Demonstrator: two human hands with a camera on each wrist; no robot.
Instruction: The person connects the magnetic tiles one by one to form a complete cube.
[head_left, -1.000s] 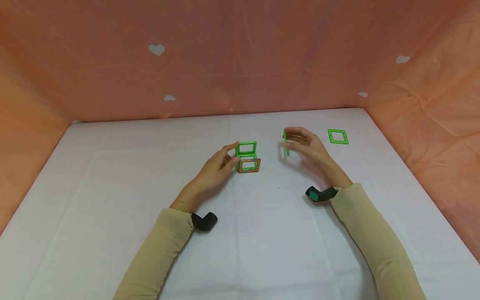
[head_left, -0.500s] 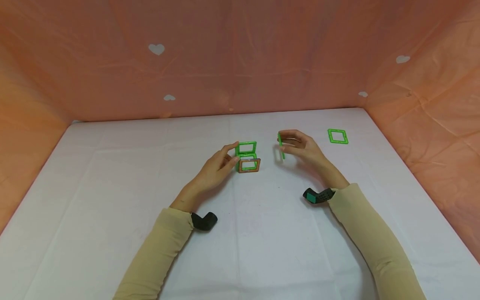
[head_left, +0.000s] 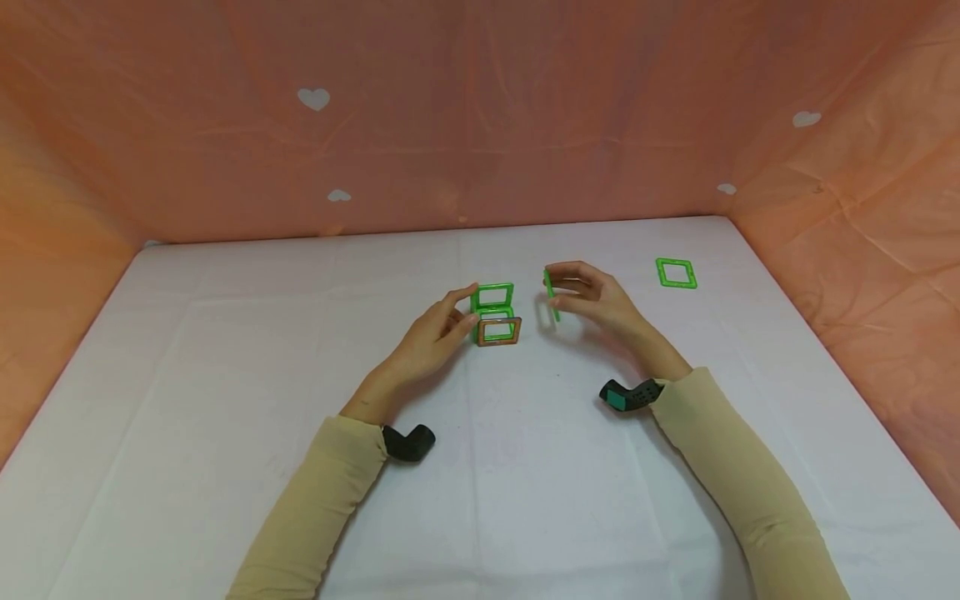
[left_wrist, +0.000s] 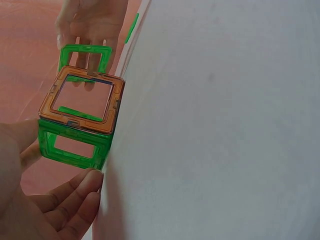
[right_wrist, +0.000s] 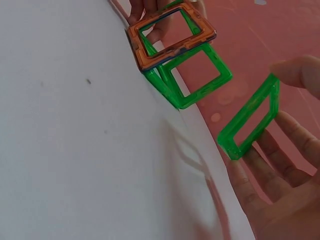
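Observation:
My left hand (head_left: 423, 346) holds a small box of square magnetic tiles by its left side, thumb near the front edge and index finger at the back. The box has an orange front tile (left_wrist: 75, 121) and green tiles (left_wrist: 72, 156) at the other sides that show. Its right side, facing my right hand, has no tile. My right hand (head_left: 592, 296) pinches a single green magnetic tile (right_wrist: 248, 107) between thumb and fingers. That tile stands nearly upright, edge-on in the head view, a short gap to the right of the box.
Another green magnetic tile (head_left: 678, 284) lies flat on the white tablecloth (head_left: 337, 517), beyond my right hand. Orange curtains (head_left: 480, 125) with pale hearts rise at the back and both sides of the table. A black wrist camera sits on each cuff.
My right hand has moved left and slightly toward me with the green tile, narrowing the gap to the box. The left hand and the box stay put.

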